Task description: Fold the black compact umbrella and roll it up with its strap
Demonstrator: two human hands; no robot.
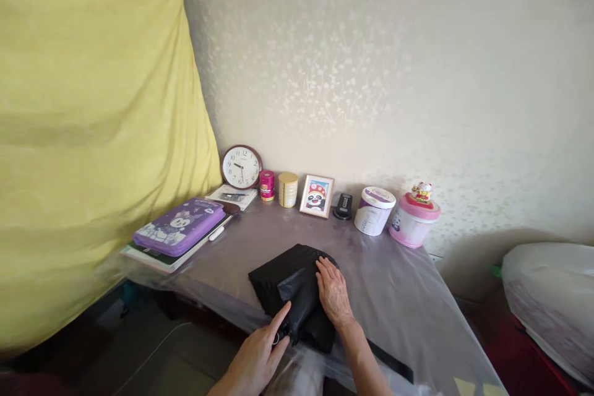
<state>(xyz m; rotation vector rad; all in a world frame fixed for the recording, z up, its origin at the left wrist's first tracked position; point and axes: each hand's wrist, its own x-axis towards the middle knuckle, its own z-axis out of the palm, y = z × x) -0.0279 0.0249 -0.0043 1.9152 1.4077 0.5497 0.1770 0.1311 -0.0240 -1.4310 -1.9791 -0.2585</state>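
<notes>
A black folding umbrella (297, 284) lies on the near part of the table, its loose canopy bunched and partly spread. Around its dark handle end, where a small silver ring shows, my left hand (257, 352) is closed, with the index finger stretched along the fabric. My right hand (334, 294) rests on the right side of the canopy, fingers extended and lying flat on the cloth. From under my right forearm a black strap-like strip (390, 362) runs toward the table's front edge.
The table (385, 284) has a clear plastic cover. On its left, a purple case (180, 226) lies on books. Along the wall stand a clock (242, 167), a pink can (266, 185), a yellow can (288, 190), a framed panda picture (317, 196), a white tub (375, 211) and a pink-lidded tub (413, 223).
</notes>
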